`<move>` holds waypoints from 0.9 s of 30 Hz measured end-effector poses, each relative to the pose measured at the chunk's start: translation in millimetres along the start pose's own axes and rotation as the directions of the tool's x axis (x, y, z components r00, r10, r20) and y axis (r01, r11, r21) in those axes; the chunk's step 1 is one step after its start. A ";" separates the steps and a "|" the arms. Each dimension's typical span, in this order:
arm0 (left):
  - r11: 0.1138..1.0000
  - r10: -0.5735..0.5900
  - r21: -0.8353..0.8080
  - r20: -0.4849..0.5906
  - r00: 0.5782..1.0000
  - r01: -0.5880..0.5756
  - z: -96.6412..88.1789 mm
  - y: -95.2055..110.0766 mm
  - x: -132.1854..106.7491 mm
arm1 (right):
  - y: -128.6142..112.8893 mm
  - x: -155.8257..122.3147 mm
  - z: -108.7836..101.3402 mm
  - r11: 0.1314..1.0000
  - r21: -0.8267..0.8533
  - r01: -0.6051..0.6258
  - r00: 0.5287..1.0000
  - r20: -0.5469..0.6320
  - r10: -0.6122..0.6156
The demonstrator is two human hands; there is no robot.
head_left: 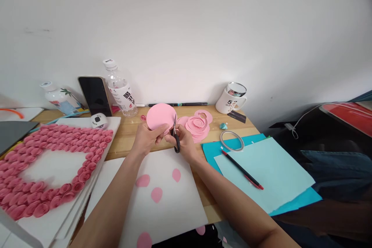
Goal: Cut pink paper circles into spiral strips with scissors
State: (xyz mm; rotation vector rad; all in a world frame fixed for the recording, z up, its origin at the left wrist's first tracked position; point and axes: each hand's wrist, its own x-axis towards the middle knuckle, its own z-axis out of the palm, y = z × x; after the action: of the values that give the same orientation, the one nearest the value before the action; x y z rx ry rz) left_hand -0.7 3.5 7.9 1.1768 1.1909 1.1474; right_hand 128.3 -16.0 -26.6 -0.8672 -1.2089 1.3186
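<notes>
My left hand (147,136) pinches the lower edge of a round pink paper disc (160,116), held up above the table. In my right hand (185,139) is a pair of scissors (177,142) with black handles, its blades pointing up at the disc's right edge. Just right of the scissors lies a pile of pink paper spirals (198,124). Below my hands is a white board (171,213) with several small pink paper pieces (156,195) on it.
At left, rows of rolled pink paper flowers (37,197) cover a white board. Behind stand a phone (95,95), a water bottle (120,93) and a mug (229,99). Light blue paper sheets (270,174), a black-and-red pen (242,169) and a silver ring (231,141) lie right.
</notes>
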 end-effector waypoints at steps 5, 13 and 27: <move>1.000 -0.001 0.019 0.001 1.000 0.001 -0.5 -1.4 0.4 | 0.9 -0.9 -0.8 1.000 -0.006 -0.009 1.000 0.012 0.009; 1.000 -0.016 0.024 -0.038 0.999 0.017 -1.2 -3.7 2.0 | 1.5 -1.2 -1.5 0.998 -0.020 -0.053 0.999 -0.004 0.053; 0.999 0.044 0.008 -0.033 0.999 -0.044 -1.7 -2.8 1.8 | 4.7 -0.9 -2.1 0.993 0.073 -0.098 0.995 -0.004 0.098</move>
State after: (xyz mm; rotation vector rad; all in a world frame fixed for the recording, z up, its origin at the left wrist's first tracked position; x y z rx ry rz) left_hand -2.4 5.3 4.9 1.1983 1.1999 1.2004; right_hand 129.4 -16.0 -31.7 -0.8883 -1.1173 1.4280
